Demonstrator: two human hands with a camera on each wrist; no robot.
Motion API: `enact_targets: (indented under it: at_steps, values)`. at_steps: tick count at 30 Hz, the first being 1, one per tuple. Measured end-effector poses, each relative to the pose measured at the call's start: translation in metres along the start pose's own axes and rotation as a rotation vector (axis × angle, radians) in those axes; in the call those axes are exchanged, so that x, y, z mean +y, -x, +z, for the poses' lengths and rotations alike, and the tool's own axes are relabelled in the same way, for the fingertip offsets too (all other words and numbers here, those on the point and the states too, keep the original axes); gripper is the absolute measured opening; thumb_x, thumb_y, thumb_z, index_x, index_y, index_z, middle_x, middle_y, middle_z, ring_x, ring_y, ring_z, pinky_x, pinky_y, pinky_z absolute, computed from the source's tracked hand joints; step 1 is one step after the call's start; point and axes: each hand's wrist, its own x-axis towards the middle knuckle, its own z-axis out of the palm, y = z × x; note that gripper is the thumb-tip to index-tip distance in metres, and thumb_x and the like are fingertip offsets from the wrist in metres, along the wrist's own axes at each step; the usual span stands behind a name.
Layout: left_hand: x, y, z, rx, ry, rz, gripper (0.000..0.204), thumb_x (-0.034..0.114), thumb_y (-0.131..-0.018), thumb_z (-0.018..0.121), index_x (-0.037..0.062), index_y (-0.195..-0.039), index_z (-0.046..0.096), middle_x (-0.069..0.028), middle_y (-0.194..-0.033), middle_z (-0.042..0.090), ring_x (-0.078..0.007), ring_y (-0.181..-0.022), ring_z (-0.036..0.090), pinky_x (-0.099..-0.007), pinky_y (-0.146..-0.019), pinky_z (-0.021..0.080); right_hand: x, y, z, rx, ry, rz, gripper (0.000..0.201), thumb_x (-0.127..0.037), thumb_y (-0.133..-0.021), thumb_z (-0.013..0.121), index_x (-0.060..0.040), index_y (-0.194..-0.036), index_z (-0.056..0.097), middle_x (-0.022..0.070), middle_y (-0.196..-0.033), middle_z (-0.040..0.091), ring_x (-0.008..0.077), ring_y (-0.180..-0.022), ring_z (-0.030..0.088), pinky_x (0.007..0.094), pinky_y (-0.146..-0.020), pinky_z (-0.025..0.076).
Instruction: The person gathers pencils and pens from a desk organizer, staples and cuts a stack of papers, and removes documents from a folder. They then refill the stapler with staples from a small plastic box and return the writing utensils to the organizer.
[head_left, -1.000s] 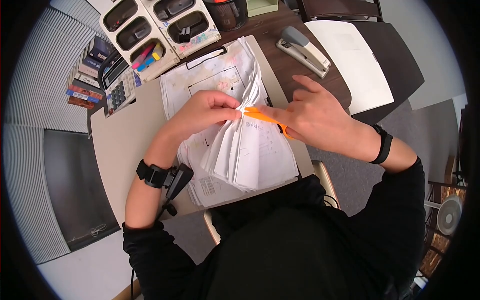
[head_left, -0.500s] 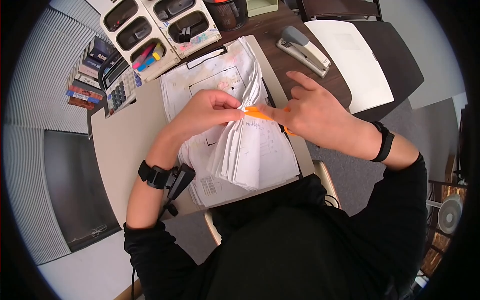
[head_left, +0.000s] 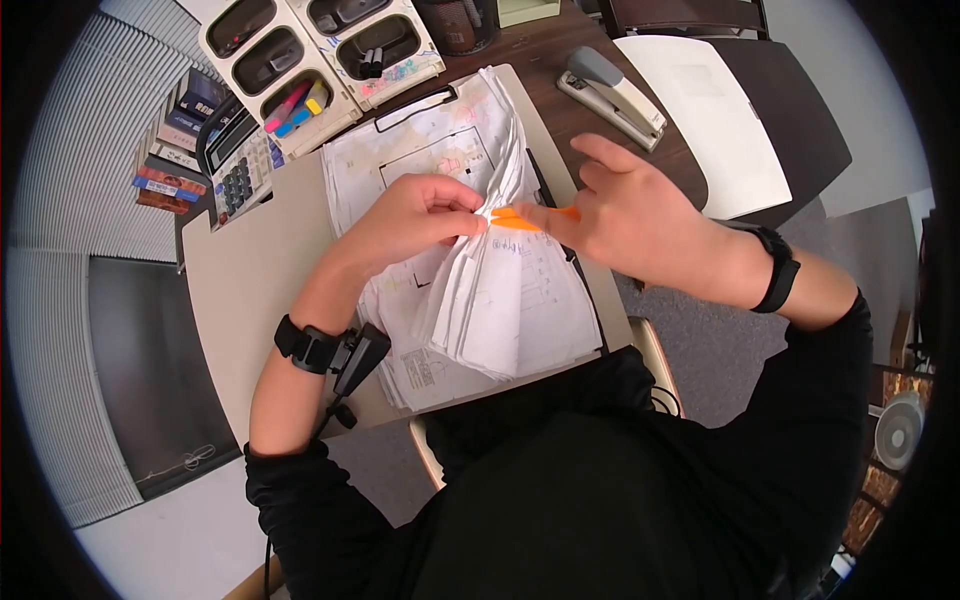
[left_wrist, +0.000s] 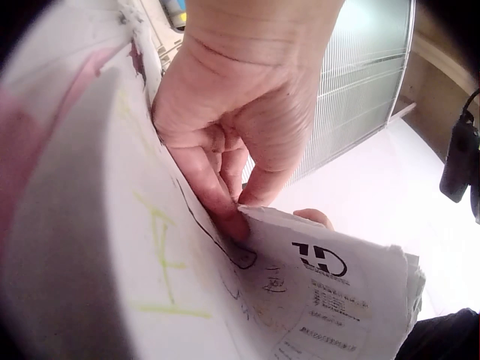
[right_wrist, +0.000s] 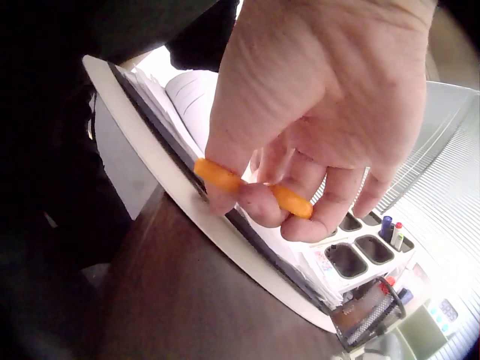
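Observation:
A thick sheaf of printed papers [head_left: 478, 315] lies on a clipboard, its upper sheets gathered into an upright fold. My left hand [head_left: 418, 215] pinches this fold near the middle with thumb and fingertips; in the left wrist view, its fingers [left_wrist: 214, 187] press against the sheets. My right hand [head_left: 640, 225] holds orange scissors [head_left: 522, 225], whose tips meet the fold right beside the left fingertips. The index finger lies along them. In the right wrist view, orange handle loops [right_wrist: 291, 201] sit around the thumb and fingers.
The clipboard's wire clip [head_left: 415, 110] is at the top. A grey stapler [head_left: 612, 98] stands right of the papers. Behind are a pen organizer [head_left: 350, 75] with markers and a mesh cup [head_left: 457, 25]. A calculator [head_left: 240, 175] and several books [head_left: 175, 145] stand at left.
The scissors have turned from slanting down to the right to nearly level, as my right hand rose slightly. My left hand keeps its pinch at the same spot on the fold.

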Motion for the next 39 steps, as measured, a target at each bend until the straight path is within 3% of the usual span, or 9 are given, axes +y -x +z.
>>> enact_targets:
  at_steps: [8, 11, 14, 16, 19, 26, 30, 34, 39]
  values:
    - [0.000, 0.001, -0.006, -0.059, 0.012, -0.025, 0.029, 0.018, -0.082, 0.072, 0.0019, -0.105, 0.065, 0.0003, -0.091, 0.064, -0.0053, -0.077, 0.057, -0.0206, -0.068, 0.046, 0.006, 0.001, 0.001, 0.059, -0.017, 0.001, 0.050, -0.009, -0.071, 0.065, -0.0209, -0.120, 0.065, -0.0027, -0.053, 0.046, 0.0147, -0.062, 0.054, 0.0390, -0.104, 0.038]
    - [-0.002, -0.001, -0.009, -0.081, 0.018, -0.028, 0.031, 0.020, -0.082, 0.072, 0.0020, -0.106, 0.064, 0.0001, -0.093, 0.064, -0.0058, -0.078, 0.057, -0.0216, -0.069, 0.047, 0.004, 0.006, 0.013, 0.120, -0.324, 0.086, 0.051, -0.009, -0.071, 0.066, -0.0193, -0.121, 0.063, -0.0016, -0.055, 0.049, 0.0153, -0.061, 0.054, 0.0385, -0.103, 0.039]
    - [-0.001, 0.000, -0.010, -0.086, 0.022, -0.031, 0.032, 0.022, -0.083, 0.072, 0.0025, -0.107, 0.064, 0.0003, -0.093, 0.063, -0.0057, -0.078, 0.057, -0.0216, -0.069, 0.047, 0.003, 0.006, 0.016, 0.146, -0.339, 0.146, 0.044, -0.010, -0.075, 0.064, -0.0169, -0.119, 0.065, 0.0011, -0.052, 0.051, 0.0173, -0.061, 0.058, 0.0339, -0.097, 0.039]
    - [-0.002, 0.000, -0.009, -0.087, 0.023, -0.032, 0.032, 0.023, -0.083, 0.072, 0.0027, -0.107, 0.064, 0.0004, -0.094, 0.063, -0.0057, -0.078, 0.056, -0.0216, -0.069, 0.047, 0.004, 0.007, 0.016, 0.129, -0.283, 0.150, 0.049, -0.012, -0.074, 0.065, -0.0180, -0.122, 0.062, 0.0001, -0.053, 0.052, 0.0167, -0.060, 0.057, 0.0295, -0.083, 0.042]
    - [-0.002, -0.001, -0.008, -0.077, 0.030, -0.029, 0.030, 0.021, -0.084, 0.071, 0.0022, -0.106, 0.064, 0.0006, -0.091, 0.064, -0.0051, -0.076, 0.056, -0.0210, -0.068, 0.046, 0.003, 0.008, 0.011, 0.140, -0.233, 0.215, 0.051, -0.012, -0.072, 0.066, -0.0182, -0.123, 0.062, 0.0007, -0.054, 0.054, 0.0167, -0.058, 0.056, 0.0274, -0.073, 0.040]
    - [0.005, 0.003, 0.007, 0.055, -0.055, 0.018, 0.021, 0.016, -0.083, 0.067, 0.0014, -0.098, 0.066, -0.0001, -0.085, 0.064, -0.0045, -0.073, 0.057, -0.0187, -0.064, 0.044, 0.000, 0.005, -0.006, 0.130, -0.387, 0.257, 0.055, -0.012, -0.072, 0.071, -0.0190, -0.125, 0.059, 0.0001, -0.055, 0.053, 0.0172, -0.056, 0.054, 0.0303, -0.080, 0.042]
    - [0.006, 0.005, 0.011, 0.090, -0.089, 0.036, 0.019, 0.017, -0.084, 0.067, 0.0028, -0.096, 0.067, 0.0006, -0.084, 0.064, -0.0037, -0.072, 0.056, -0.0184, -0.065, 0.044, -0.003, 0.005, -0.003, 0.145, -0.377, 0.221, 0.046, -0.011, -0.074, 0.065, -0.0174, -0.120, 0.064, 0.0023, -0.052, 0.055, 0.0178, -0.053, 0.055, 0.0293, -0.080, 0.041]
    - [0.004, 0.004, 0.003, 0.002, -0.048, 0.041, 0.024, 0.020, -0.083, 0.070, 0.0026, -0.099, 0.068, 0.0003, -0.085, 0.065, -0.0043, -0.073, 0.057, -0.0190, -0.066, 0.045, -0.002, 0.003, -0.004, 0.130, -0.328, 0.187, 0.045, -0.010, -0.075, 0.064, -0.0176, -0.120, 0.064, 0.0029, -0.051, 0.055, 0.0172, -0.053, 0.057, 0.0314, -0.087, 0.040]
    - [0.010, 0.005, 0.003, -0.058, 0.008, -0.008, 0.027, 0.023, -0.084, 0.071, 0.0033, -0.103, 0.068, 0.0003, -0.087, 0.065, -0.0055, -0.077, 0.058, -0.0211, -0.069, 0.047, 0.003, 0.002, -0.020, 0.121, -0.391, 0.241, 0.041, -0.015, -0.076, 0.067, -0.0128, -0.117, 0.064, 0.0054, -0.055, 0.058, 0.0204, -0.055, 0.059, 0.0327, -0.082, 0.044]
